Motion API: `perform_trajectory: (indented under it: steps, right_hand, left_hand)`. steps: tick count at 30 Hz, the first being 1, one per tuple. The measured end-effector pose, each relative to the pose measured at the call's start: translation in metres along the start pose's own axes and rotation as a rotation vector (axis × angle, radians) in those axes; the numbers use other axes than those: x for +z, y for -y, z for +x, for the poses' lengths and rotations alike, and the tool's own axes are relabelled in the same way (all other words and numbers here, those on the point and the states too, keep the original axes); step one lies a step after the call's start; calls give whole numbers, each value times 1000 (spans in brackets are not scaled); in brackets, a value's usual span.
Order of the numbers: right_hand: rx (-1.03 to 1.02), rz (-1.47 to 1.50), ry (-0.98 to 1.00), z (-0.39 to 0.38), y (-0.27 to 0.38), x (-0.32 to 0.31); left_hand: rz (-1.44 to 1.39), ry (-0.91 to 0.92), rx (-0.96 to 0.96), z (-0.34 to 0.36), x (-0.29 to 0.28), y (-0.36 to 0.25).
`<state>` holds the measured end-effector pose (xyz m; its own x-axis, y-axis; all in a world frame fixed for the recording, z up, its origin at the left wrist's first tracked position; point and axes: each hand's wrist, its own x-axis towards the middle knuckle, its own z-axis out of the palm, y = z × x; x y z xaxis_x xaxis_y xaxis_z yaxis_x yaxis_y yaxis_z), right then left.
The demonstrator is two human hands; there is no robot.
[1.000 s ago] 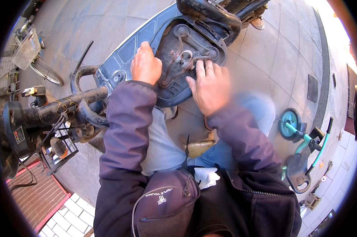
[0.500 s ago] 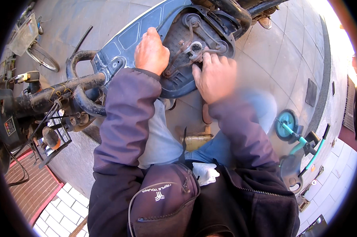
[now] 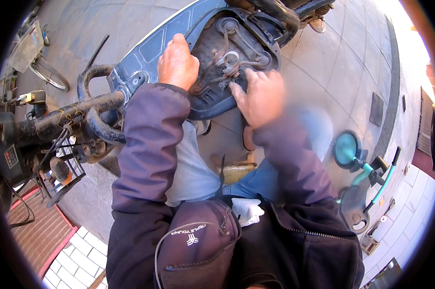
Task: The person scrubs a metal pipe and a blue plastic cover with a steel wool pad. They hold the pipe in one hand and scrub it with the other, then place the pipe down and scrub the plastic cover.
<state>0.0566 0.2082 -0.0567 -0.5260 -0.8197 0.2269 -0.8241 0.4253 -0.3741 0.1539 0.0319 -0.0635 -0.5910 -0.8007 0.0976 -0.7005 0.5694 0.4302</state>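
Note:
A saddle (image 3: pixel 212 111) shows its dark underside, with coil springs, rusty metal rods and a pale clamp ring (image 3: pixel 231 59) near the middle. My left hand (image 3: pixel 178 62) is closed at the saddle's left edge, beside a blue panel (image 3: pixel 152 50); its fingertips are hidden. My right hand (image 3: pixel 260 96) is at the saddle's right side, fingers bent. Its thumb touches a frizzy grey tuft of what looks like wire wool (image 3: pixel 224 84), just below the clamp ring. How much of the tuft lies between thumb and fingers is partly hidden.
Left of me is a black two-wheeler frame (image 3: pixel 73 108) with cables and an orange lamp (image 3: pixel 61 169). A small teal-wheeled ride-on (image 3: pixel 346 148) stands at right, near several loose tools. Farther left is a bicycle (image 3: pixel 49 72). Dark tiles (image 3: pixel 323 62) cover the floor.
The grey tuft now shows below the clamp ring; a dark mass was inside the ring before. My right fingers have come away from the ring. My left hand keeps its place.

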Motion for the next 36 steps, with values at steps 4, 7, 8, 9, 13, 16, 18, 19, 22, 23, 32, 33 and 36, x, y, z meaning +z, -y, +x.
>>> perform_trajectory:
  steps: [4,7,8,9,13,16,18,19,22,23,32,33,36]
  right_hand:
    - [18,-61,-11,-2,8,7]
    - [48,-183,4,0,14,15]
    - [76,-189,36,3,17,15]
    - [72,-160,42,5,16,15]
    - [78,-55,-49,4,13,23]
    - [80,-104,-171,5,9,20]
    - [17,-101,-282,5,-5,23]
    - [-11,-97,-348,7,-10,22]
    - [-61,-72,-307,9,-14,15]
    - [-73,-65,-293,10,-14,13]
    - [-78,-153,-105,24,-19,-10]
    - [-74,-169,-109,23,-19,-10]
    - [-43,-189,-114,21,-16,-8]
  left_hand:
    - [-8,-27,20,-1,2,-1]
    - [-9,-27,20,-1,2,-2]
    - [-4,-22,18,0,2,-2]
    - [2,-17,15,0,2,-2]
    - [-2,-22,16,-2,2,0]
    - [-8,14,-2,0,2,-3]
    - [-5,18,-3,-1,5,-6]
    - [4,15,-5,-2,5,-8]
    - [24,-5,24,-3,6,-5]
    - [24,2,20,-4,7,-3]
    - [27,10,13,-1,7,-3]
    - [30,-12,13,-1,8,-5]
    - [29,-120,29,-3,10,-9]
